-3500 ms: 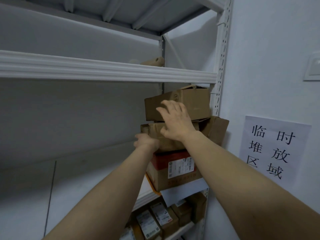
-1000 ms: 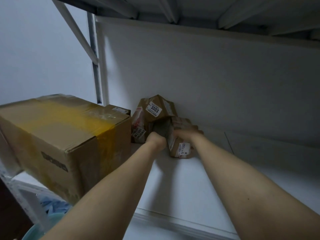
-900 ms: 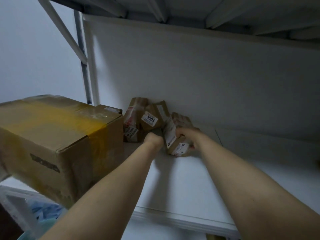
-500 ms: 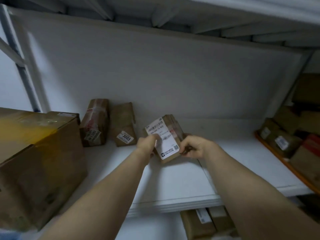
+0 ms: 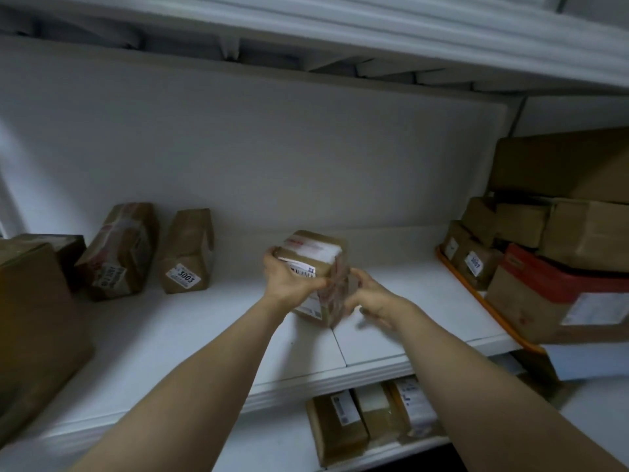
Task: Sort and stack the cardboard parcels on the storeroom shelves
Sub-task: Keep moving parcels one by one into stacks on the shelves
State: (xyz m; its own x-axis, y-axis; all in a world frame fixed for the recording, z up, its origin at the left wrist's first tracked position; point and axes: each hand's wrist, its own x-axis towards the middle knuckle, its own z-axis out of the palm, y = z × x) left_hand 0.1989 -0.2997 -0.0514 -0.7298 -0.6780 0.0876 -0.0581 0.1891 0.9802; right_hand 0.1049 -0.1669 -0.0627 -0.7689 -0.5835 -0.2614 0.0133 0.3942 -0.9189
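A small brown cardboard parcel (image 5: 315, 253) with white labels and red-printed tape is held above the middle of the white shelf (image 5: 204, 335). My left hand (image 5: 289, 281) grips its left and front side, fingers curled over the label. My right hand (image 5: 369, 296) holds its lower right edge, slightly blurred. Two small parcels stand against the back wall on the left: one with red tape (image 5: 119, 250) and one labelled 3003 (image 5: 189, 250).
A large brown box (image 5: 34, 318) fills the shelf's left end. On the right, a stack of boxes (image 5: 561, 260) sits on an orange tray (image 5: 476, 298), a red-topped box at the front. Several flat parcels (image 5: 371, 417) lie on the shelf below.
I picked one small parcel from the cluster on the left and carried it right toward the shelf's middle. The view swung right, and the parcel has turned in my hands.
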